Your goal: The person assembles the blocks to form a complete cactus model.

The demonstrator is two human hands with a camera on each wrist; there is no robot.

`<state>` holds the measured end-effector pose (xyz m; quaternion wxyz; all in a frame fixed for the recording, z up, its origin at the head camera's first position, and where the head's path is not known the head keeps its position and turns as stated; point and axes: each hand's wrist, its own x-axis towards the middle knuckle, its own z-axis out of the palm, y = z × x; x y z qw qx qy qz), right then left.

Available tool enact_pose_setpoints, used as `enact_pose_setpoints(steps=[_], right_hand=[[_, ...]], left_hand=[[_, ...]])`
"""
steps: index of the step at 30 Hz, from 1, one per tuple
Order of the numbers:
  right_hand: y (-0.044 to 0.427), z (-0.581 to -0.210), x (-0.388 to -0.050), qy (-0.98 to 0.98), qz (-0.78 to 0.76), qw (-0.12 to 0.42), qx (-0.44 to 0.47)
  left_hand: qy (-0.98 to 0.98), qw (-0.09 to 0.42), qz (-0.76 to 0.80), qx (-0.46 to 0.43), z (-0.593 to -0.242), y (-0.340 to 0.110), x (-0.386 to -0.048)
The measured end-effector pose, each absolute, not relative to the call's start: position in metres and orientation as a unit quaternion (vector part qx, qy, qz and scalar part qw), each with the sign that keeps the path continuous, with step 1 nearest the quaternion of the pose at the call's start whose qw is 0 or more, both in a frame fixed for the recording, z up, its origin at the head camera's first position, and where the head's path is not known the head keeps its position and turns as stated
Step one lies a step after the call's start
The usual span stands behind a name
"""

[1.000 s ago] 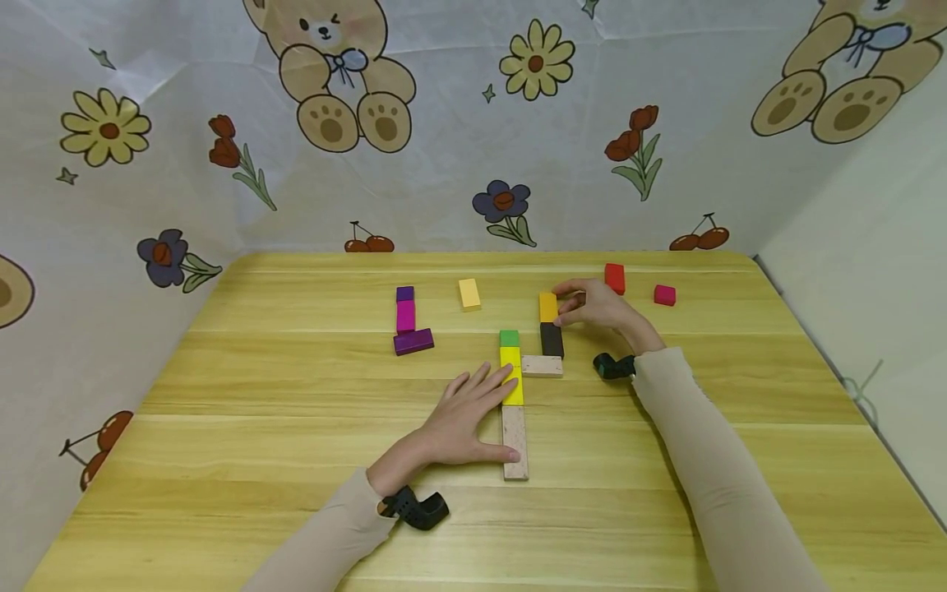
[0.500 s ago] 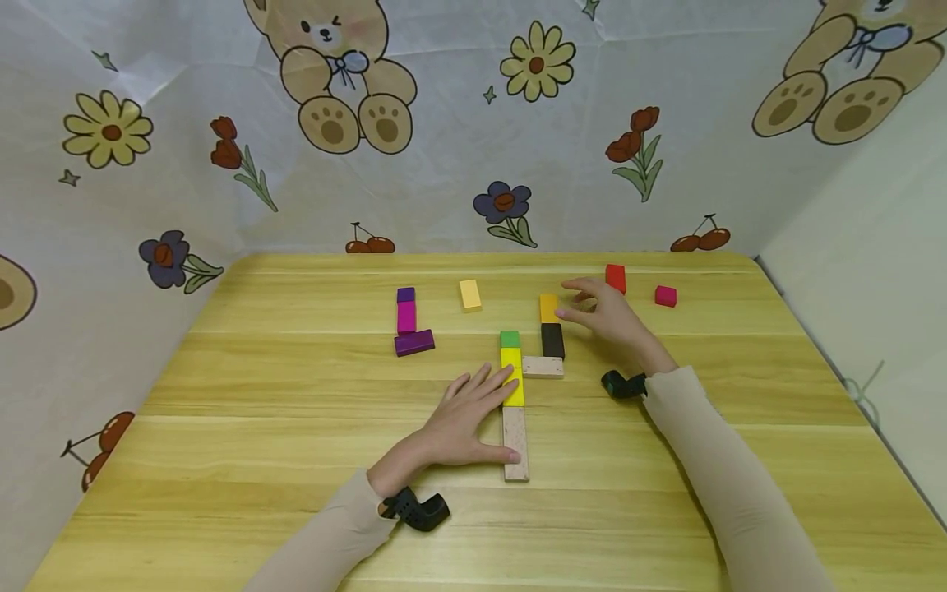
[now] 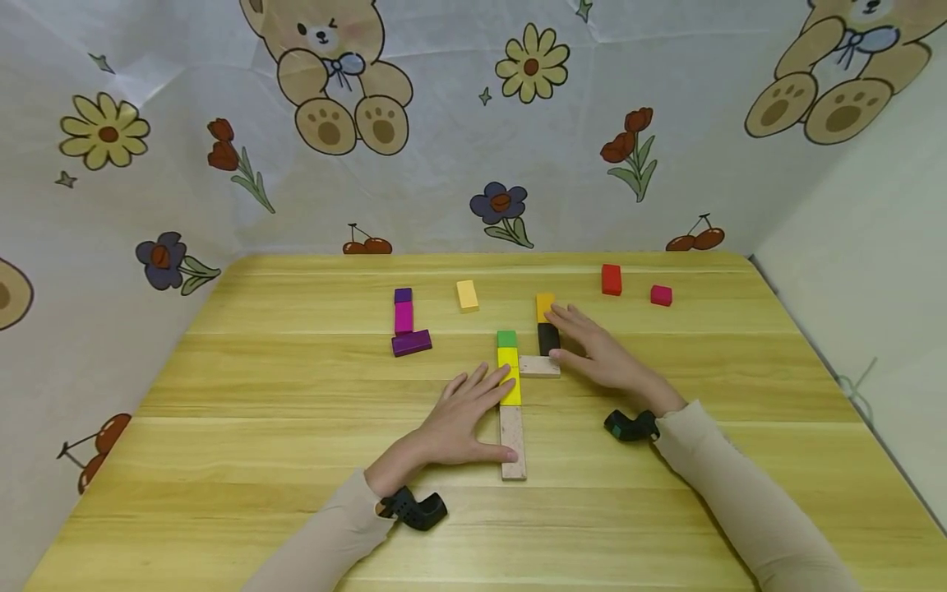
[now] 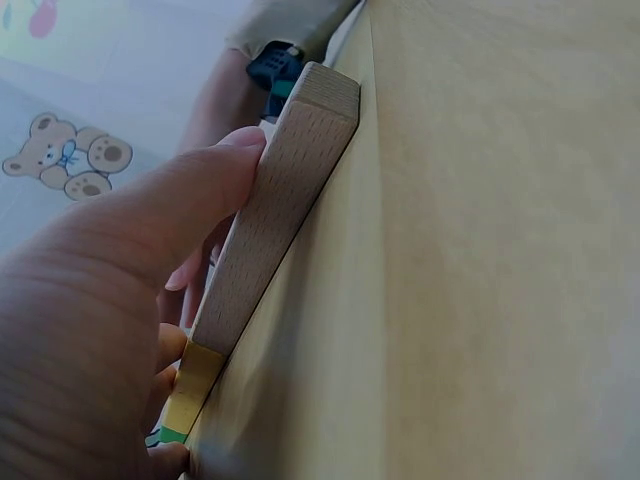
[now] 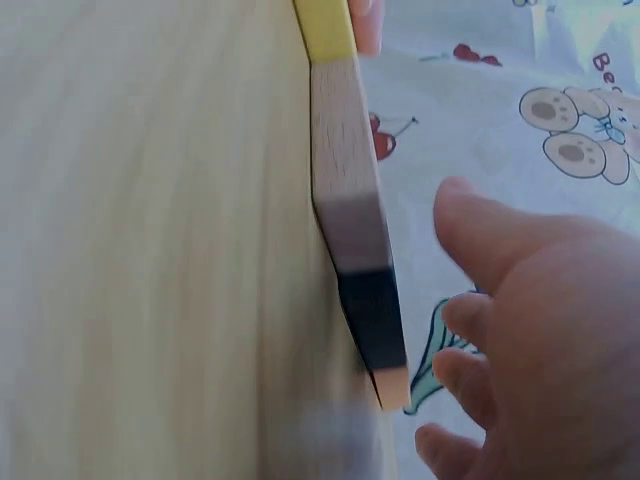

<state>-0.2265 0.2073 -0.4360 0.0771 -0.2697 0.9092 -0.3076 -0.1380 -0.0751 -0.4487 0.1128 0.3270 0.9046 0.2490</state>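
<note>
My left hand [image 3: 451, 427] lies spread along a row of wooden blocks. Its thumb rests on the long plain block [image 3: 514, 436] and its fingertips on the yellow part [image 3: 510, 397]; a green block [image 3: 506, 339] tops that row. A short plain block [image 3: 536, 367] branches off to the right. Beyond it stand a black block [image 3: 545, 337] and an orange block [image 3: 543, 304] in line. Over their right side my right hand [image 3: 607, 358] hovers with fingers extended. In the right wrist view a gap shows between its thumb and the black block [image 5: 370, 315].
Leftward lies a group of an indigo block [image 3: 403, 294], a magenta block [image 3: 403, 317] and a slanted purple block [image 3: 411, 343]. A pale yellow block [image 3: 467, 296] lies at the back. A red block [image 3: 611, 279] and a crimson block [image 3: 662, 295] are back right.
My right hand has let go of the orange block, drawn back, then come lower and nearer beside the black block. My left hand stays put.
</note>
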Motion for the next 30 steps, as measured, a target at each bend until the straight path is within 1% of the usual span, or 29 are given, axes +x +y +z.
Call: enact_pose_setpoints(steps=[4,11,16,18,21,25,28,30], right_hand=[[0.207,-0.441,-0.225,0.912,-0.284,0.066,-0.288],[0.204,-0.441,-0.224,0.918,-0.253,0.07,-0.297],[0.202,-0.439,-0.223,0.919,-0.251,0.07,-0.297],[0.202,-0.439,-0.223,0.919,-0.25,0.069,-0.297],[0.203,-0.439,-0.224,0.92,-0.248,0.071,-0.295],[0.203,-0.439,-0.224,0.92,-0.25,0.074,-0.291],[0.203,-0.441,-0.224,0.92,-0.25,0.071,-0.292],[0.203,-0.442,-0.224,0.92,-0.25,0.07,-0.295]], left_hand=[[0.904,0.11,0.248,0.33,-0.45,-0.074,-0.138],[0.902,0.105,0.259,0.329,-0.451,-0.074,-0.139],[0.891,0.106,0.317,0.308,-0.446,-0.077,-0.142],[0.885,0.097,0.35,0.291,-0.44,-0.079,-0.146],[0.88,0.061,0.393,0.261,-0.43,-0.082,-0.162],[0.882,0.0,0.423,0.208,-0.415,-0.09,-0.197],[0.886,-0.025,0.433,0.165,-0.407,-0.098,-0.227],[0.887,-0.026,0.439,0.139,-0.405,-0.103,-0.245]])
